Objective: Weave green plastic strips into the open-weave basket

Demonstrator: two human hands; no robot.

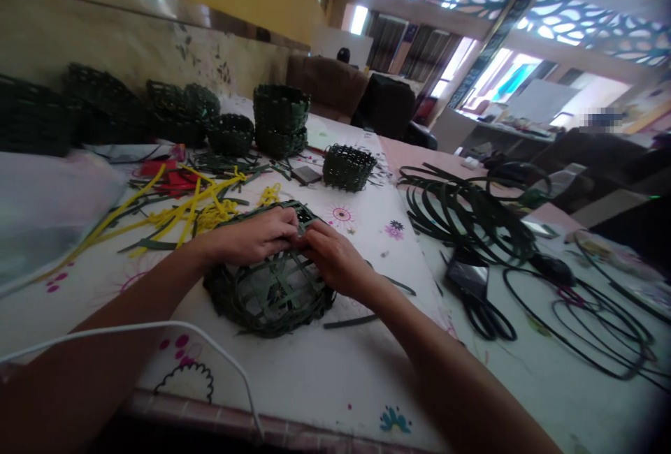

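A dark green woven basket (272,300) lies on the table in front of me, its open lattice of flat strips facing up. My left hand (265,234) is closed on the far rim, fingers curled over it. Right beside it, my right hand (333,255) pinches the same rim, the fingertips of both hands nearly touching. The exact strip between the fingers is hidden. A loose green strip (350,322) lies by the basket's right side, under my right forearm.
Several finished-looking green baskets (282,110) stand along the wall, and one basket (349,167) sits farther ahead. Yellow strips (191,213) are heaped at left. On the right lie coiled green strips (472,216), scissors (487,318) and a phone (468,272). A white cable (210,335) crosses the front.
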